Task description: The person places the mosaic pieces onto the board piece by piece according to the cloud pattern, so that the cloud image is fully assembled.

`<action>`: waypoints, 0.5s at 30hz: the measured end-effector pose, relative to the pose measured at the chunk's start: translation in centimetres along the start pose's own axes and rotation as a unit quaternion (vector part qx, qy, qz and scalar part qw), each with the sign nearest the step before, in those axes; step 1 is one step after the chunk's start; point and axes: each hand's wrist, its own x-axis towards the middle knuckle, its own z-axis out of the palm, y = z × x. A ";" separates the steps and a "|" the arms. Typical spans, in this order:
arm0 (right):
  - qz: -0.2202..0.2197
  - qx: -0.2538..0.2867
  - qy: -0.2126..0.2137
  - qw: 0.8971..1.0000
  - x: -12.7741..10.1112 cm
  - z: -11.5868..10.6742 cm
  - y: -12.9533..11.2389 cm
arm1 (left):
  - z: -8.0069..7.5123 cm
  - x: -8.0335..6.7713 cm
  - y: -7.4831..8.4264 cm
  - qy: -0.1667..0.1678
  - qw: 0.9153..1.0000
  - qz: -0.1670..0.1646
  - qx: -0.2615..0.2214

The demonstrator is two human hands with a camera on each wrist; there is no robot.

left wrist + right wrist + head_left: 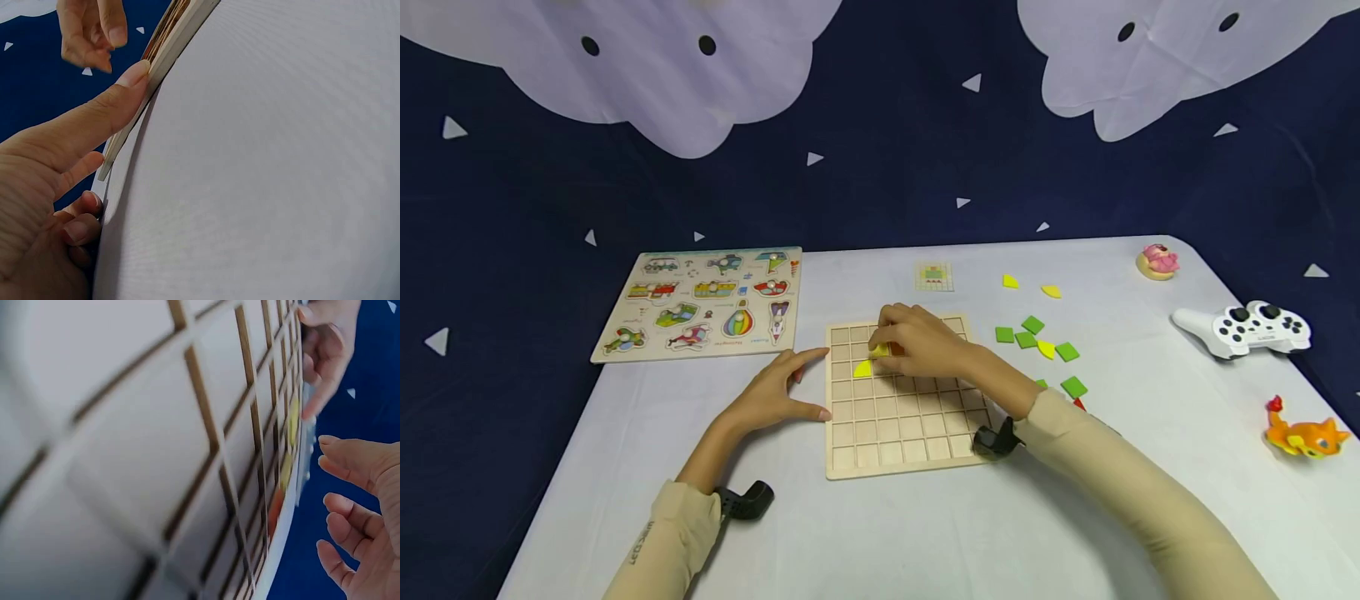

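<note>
A wooden grid board [887,454] lies flat on the table. My left hand [772,396] rests at its left side, thumb and index finger spread and touching the edge; the left wrist view shows the thumb [100,119] against the board's side. Over the upper middle of the grid is my right hand [919,342]. In the right wrist view its loosely bent fingers [350,515] stand apart from the board and hold nothing visible. A yellow quarter-round piece [862,369] lies in a cell, and another yellow piece [879,351] is partly hidden beside the right fingers.
Right of the board lie several green squares [1033,325], yellow pieces [1051,292] and a red piece [1079,404]. A pattern card [933,277] lies behind it. At left is a vehicle puzzle [700,312]; at right, a white game controller [1247,329], an orange toy [1307,437] and a pink figure [1158,262].
</note>
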 end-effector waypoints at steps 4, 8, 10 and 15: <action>0.006 0.014 0.021 1.000 -1.4 -1.2 1.1 | -0.1 0.0 -0.1 0.003 1.000 0.005 0.004; 0.025 0.030 0.030 0.999 -3.2 -2.2 2.3 | -0.1 0.0 -0.2 0.003 1.000 0.011 0.002; 0.036 0.035 0.033 0.998 -4.3 -2.6 2.7 | 0.0 0.0 -0.3 0.002 1.000 0.013 0.001; 0.070 0.030 0.025 0.997 -6.8 -3.4 3.6 | 0.1 0.1 -0.4 0.002 1.000 0.014 0.000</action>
